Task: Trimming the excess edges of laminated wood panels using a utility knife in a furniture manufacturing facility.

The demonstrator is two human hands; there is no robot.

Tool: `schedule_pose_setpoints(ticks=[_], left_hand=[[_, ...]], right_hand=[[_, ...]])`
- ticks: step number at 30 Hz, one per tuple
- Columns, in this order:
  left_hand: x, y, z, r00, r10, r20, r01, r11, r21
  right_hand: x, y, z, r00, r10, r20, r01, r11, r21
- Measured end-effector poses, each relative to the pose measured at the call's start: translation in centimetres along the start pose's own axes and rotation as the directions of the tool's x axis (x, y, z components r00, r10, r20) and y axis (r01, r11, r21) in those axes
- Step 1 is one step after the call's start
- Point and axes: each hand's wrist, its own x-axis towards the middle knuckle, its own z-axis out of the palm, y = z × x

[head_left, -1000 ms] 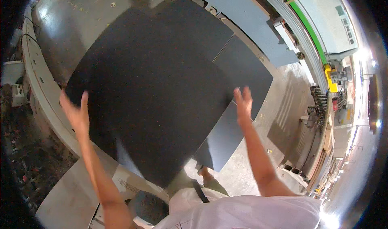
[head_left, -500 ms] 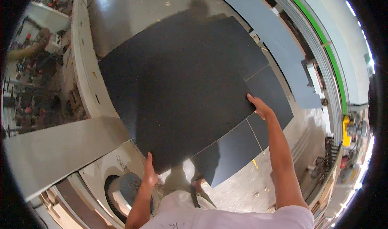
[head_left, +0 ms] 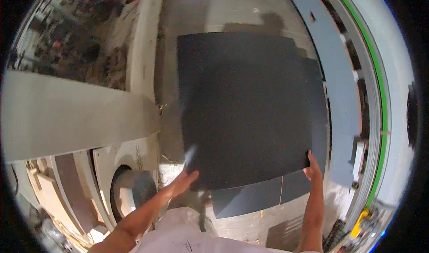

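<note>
Left hand (head_left: 184, 183) and right hand (head_left: 313, 167) grip near corners of a dark panel (head_left: 250, 110) extending beyond them

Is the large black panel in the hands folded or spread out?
Spread out: the black panel shows one broad face, no fold visible.

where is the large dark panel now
In the head view, the large dark panel is central, left of the blue-grey strip, with the left hand at its near left corner and right hand at its near right.

Green strip (head_left: 384, 114) at right; yellow part (head_left: 360, 223) near its lower end; wooden boards (head_left: 52, 198) at lower left.
</note>
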Motion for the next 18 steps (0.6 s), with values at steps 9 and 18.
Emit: schedule_pose_setpoints(ticks=[9,18], left_hand=[[1.3,-2.0,1.7,0.859,0.424,-0.287,-0.385,0.904,0.185],[-0.8,-5.7,7.0,0.849,0.311,-0.427,-0.373,0.926,-0.066]], right_hand=[[0.8,2.8,-5.5,0.987,-0.117,0.107,0.133,0.979,-0.152],[-0.6,2.8,-4.0,0.987,-0.097,0.13,0.079,0.987,0.138]])
